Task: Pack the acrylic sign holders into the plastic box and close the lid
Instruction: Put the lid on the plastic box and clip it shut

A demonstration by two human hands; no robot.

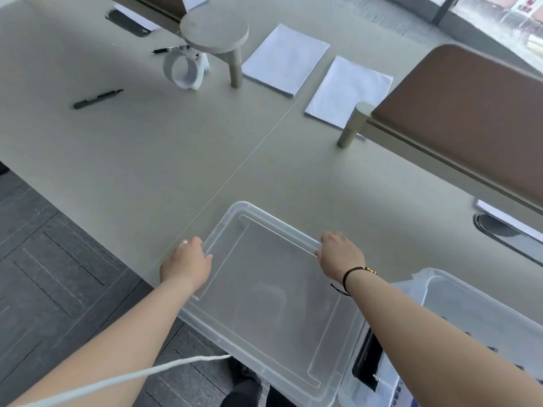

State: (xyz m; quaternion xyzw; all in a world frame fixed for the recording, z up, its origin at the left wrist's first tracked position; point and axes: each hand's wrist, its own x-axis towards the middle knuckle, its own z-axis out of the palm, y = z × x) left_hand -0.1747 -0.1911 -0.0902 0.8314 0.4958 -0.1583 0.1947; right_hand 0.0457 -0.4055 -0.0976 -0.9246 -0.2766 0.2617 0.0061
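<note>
A clear plastic lid (264, 295) lies flat in front of me, partly on the table and partly past its near edge. My left hand (186, 267) grips its left rim and my right hand (340, 255) grips its far right rim. The open clear plastic box (435, 284) stands at the lower right, half hidden behind my right forearm, with a black latch on its side. I cannot make out any acrylic sign holders; the box's inside is mostly hidden.
On the grey table (176, 148) lie two stacks of white paper (286, 58), a black pen (97, 99), a white tape dispenser (183, 69) and a round stand. A brown divider panel (470, 118) rises at right. A white cord crosses at the lower left.
</note>
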